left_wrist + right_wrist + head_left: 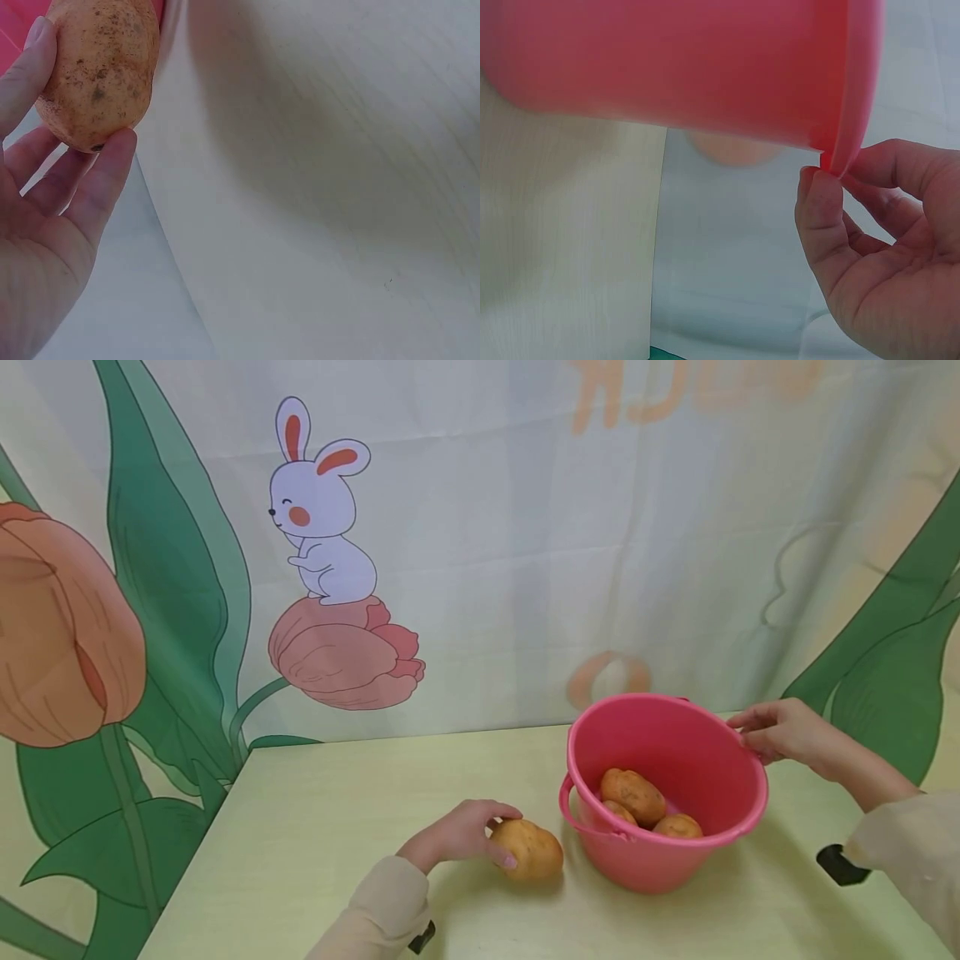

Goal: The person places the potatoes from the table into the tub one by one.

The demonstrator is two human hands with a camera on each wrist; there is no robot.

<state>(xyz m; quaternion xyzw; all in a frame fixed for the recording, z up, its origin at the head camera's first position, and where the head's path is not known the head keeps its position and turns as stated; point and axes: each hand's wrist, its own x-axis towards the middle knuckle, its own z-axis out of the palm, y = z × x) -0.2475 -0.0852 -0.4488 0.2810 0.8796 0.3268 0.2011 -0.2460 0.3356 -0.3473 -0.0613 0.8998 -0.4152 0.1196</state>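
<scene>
A brown potato [531, 850] is pinched between the thumb and fingers of my left hand [468, 835], just left of a pink bucket [645, 864]. In the left wrist view the thumb lies on one side of this potato [101, 71] and the fingertips on its end. My right hand [787, 737] pinches the bucket's rim on its right side; the right wrist view shows thumb and fingers on the rim [859, 82]. Inside the bucket lie several potatoes [633, 795], partly hidden by the near wall. The bucket leans slightly toward me.
Both hands are over a pale wooden table [322, 827]. A curtain [480, 568] printed with a rabbit and tulips hangs behind its far edge. The bucket's handle [573, 814] hangs down on the left side, facing the left hand.
</scene>
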